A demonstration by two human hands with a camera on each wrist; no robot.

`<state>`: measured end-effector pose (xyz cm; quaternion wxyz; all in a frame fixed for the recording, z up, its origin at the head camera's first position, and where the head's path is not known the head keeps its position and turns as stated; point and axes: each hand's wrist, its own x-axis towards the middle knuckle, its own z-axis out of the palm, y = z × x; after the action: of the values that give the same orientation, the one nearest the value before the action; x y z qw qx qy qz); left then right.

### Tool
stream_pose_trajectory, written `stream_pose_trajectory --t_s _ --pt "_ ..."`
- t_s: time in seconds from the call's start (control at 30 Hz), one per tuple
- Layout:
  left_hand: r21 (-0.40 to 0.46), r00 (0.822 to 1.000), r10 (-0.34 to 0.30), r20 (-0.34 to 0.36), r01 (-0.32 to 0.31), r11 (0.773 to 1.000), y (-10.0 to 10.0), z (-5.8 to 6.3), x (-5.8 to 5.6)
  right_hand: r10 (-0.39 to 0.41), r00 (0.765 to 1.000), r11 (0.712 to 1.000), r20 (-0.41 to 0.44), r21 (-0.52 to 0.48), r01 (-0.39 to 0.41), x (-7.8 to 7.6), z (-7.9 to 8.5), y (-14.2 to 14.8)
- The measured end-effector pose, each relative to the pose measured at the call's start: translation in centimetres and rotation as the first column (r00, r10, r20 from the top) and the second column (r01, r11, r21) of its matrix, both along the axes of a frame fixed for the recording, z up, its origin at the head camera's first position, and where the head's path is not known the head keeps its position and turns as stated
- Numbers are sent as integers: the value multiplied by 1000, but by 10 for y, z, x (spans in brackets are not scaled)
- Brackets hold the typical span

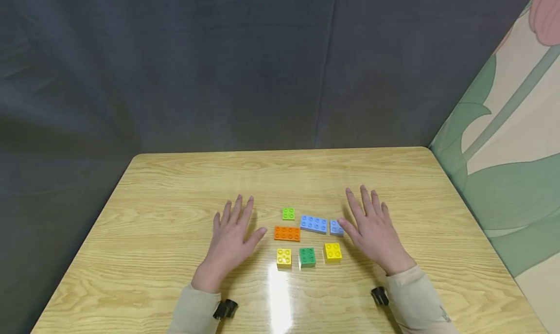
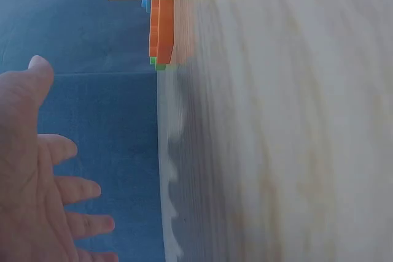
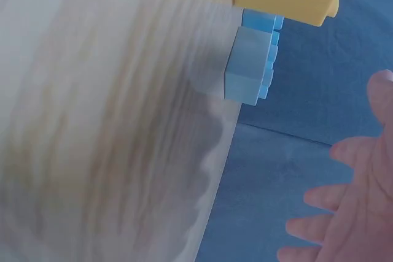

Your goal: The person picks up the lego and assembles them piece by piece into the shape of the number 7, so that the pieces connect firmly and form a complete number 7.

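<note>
My left hand point(image 1: 232, 244) is held over the table with fingers spread, left of the bricks, holding nothing. Its thumb points toward an orange brick point(image 1: 287, 233). On the other side my right hand point(image 1: 374, 229) is spread too, its thumb overlapping the edge of a small blue brick point(image 1: 336, 228) in the head view. Between the hands lie a light green brick point(image 1: 288, 214), a long blue brick point(image 1: 313, 224), a yellow brick point(image 1: 284, 258), a dark green brick point(image 1: 307, 257) and another yellow brick point(image 1: 332, 252). Both wrist views show the palms raised above the tabletop.
The wooden table point(image 1: 175, 188) has its far edge against a dark blue curtain point(image 1: 227, 71). To the right hangs a flower-patterned cloth point(image 1: 503, 178). Black clips sit at both sleeve cuffs, and glare falls on the near part of the table.
</note>
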<state>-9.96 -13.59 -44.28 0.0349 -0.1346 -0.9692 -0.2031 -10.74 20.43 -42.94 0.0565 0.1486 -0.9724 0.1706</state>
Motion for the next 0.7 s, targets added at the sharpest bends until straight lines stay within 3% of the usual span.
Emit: stream_pose_trajectory --t_s 0.3,0.7 --pt "85 999 -32 -17 33 996 -2 0 4 65 994 984 93 -170 -49 3 0 -2" --pt "134 994 -104 -31 107 985 -2 1 8 97 995 959 -10 -267 -96 5 2 -8"
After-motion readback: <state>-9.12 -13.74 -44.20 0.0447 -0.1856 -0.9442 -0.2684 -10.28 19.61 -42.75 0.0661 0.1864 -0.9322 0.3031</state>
